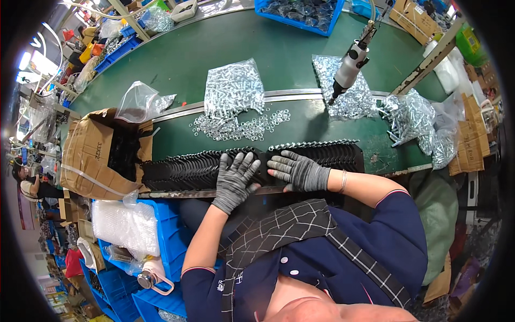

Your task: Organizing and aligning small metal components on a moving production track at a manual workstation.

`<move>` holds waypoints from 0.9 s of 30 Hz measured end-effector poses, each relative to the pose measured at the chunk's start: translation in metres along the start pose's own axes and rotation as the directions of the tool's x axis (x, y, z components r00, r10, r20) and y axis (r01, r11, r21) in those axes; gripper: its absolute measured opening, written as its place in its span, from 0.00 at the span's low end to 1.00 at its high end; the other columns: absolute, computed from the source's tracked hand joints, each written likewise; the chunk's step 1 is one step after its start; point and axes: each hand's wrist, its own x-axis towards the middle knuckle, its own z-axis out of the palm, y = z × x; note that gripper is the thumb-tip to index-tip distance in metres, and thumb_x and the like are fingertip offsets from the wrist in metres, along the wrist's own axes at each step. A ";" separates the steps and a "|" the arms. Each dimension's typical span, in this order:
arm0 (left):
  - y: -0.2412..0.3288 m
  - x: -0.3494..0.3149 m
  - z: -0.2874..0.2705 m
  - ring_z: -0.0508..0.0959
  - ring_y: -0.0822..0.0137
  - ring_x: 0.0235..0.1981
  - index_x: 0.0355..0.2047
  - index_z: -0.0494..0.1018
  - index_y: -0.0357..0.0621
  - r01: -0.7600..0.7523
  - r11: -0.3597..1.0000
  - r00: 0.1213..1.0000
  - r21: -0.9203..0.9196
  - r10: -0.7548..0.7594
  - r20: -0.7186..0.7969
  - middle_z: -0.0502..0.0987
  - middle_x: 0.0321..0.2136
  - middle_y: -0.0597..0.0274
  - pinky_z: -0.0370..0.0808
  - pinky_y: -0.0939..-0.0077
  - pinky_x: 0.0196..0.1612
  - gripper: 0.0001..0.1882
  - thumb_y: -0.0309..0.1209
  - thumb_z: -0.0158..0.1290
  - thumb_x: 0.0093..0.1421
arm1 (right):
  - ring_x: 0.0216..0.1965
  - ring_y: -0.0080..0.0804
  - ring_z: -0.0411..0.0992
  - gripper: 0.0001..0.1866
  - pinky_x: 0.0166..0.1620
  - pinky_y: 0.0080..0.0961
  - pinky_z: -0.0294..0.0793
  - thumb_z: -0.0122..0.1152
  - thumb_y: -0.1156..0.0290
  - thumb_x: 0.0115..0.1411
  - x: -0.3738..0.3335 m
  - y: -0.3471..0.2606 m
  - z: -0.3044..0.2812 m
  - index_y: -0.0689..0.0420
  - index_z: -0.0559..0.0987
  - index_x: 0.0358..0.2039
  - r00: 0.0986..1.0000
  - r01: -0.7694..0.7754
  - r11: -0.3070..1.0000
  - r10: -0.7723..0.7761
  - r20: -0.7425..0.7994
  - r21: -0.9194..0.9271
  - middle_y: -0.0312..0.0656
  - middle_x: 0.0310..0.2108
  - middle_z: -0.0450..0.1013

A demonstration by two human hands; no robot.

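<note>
Along the near edge of the green bench stand two long rows of thin black parts, packed side by side: a left row (179,173) and a right row (340,155). Small shiny metal fasteners line the top of the right row. My left hand (235,181), in a grey striped glove, lies on the right end of the left row with its fingers spread. My right hand (300,172), gloved alike, rests flat on the left end of the right row, fingers stretched towards the left. Neither hand grips anything visible. The exact kind of the black parts I cannot tell.
Loose screws and washers (241,127) lie beyond the rows, below a bag of screws (233,83). A power screwdriver (351,67) hangs over a bag of small metal parts (327,70). Bagged bolts (410,115) sit right; an open cardboard box (86,155) stands left.
</note>
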 end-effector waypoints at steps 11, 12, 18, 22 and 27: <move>0.029 0.012 0.012 0.52 0.60 0.70 0.66 0.58 0.52 0.019 1.000 0.963 0.024 -0.025 0.267 0.56 0.68 0.61 0.37 0.39 0.69 0.48 0.61 0.55 0.49 | 0.66 0.43 0.58 0.39 0.70 0.46 0.48 0.57 0.49 0.57 -0.008 -0.002 0.002 0.54 0.63 0.65 0.998 -0.056 0.998 0.057 0.020 -0.034 0.49 0.65 0.61; 0.029 0.010 0.012 0.51 0.59 0.71 0.67 0.58 0.51 0.024 1.000 0.964 0.020 -0.028 0.263 0.55 0.69 0.60 0.37 0.39 0.70 0.48 0.61 0.55 0.50 | 0.66 0.43 0.58 0.39 0.70 0.46 0.48 0.57 0.49 0.57 -0.008 -0.003 0.001 0.54 0.63 0.65 0.998 -0.056 0.998 0.057 0.021 -0.037 0.49 0.65 0.61; -0.011 -0.010 0.000 0.47 0.54 0.72 0.68 0.54 0.46 0.038 0.990 0.997 0.133 -0.046 0.060 0.51 0.70 0.53 0.35 0.41 0.70 0.49 0.62 0.51 0.53 | 0.66 0.44 0.58 0.39 0.70 0.46 0.49 0.58 0.50 0.56 -0.009 -0.004 -0.006 0.54 0.62 0.66 0.998 -0.057 0.998 0.058 0.035 -0.028 0.50 0.65 0.61; -0.023 -0.017 -0.001 0.44 0.54 0.73 0.69 0.53 0.46 0.187 0.981 0.955 0.056 -0.195 0.223 0.49 0.71 0.53 0.34 0.39 0.70 0.51 0.64 0.51 0.52 | 0.67 0.45 0.57 0.40 0.70 0.46 0.48 0.58 0.50 0.56 -0.007 -0.007 -0.010 0.55 0.62 0.66 0.997 -0.058 0.998 0.059 0.053 -0.022 0.50 0.66 0.59; -0.006 -0.009 0.002 0.43 0.50 0.72 0.69 0.51 0.41 0.169 0.984 0.961 -0.054 -0.152 0.230 0.48 0.70 0.48 0.35 0.41 0.70 0.52 0.63 0.50 0.53 | 0.69 0.45 0.54 0.41 0.70 0.45 0.47 0.58 0.50 0.56 -0.010 -0.007 -0.009 0.56 0.61 0.66 0.996 -0.056 0.997 0.059 0.065 -0.045 0.51 0.67 0.56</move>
